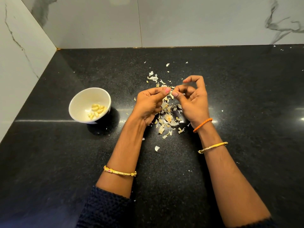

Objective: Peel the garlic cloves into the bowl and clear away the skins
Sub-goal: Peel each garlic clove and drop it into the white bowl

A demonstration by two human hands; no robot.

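A white bowl (77,102) stands on the black counter at the left, with several peeled garlic cloves (97,109) lying in it. My left hand (148,104) and my right hand (191,100) meet above a heap of papery garlic skins (167,118). Between their fingertips they pinch a small garlic clove (171,94), mostly hidden by the fingers. The left hand's fingers are curled inward. The right thumb and forefinger pinch, and the other right fingers arch up above them.
The black speckled counter (246,96) runs back to marble-tiled walls at the rear and the left. Loose skin flakes (153,78) lie scattered beyond the hands, and one flake (157,148) lies between my forearms. Bangles sit on both wrists.
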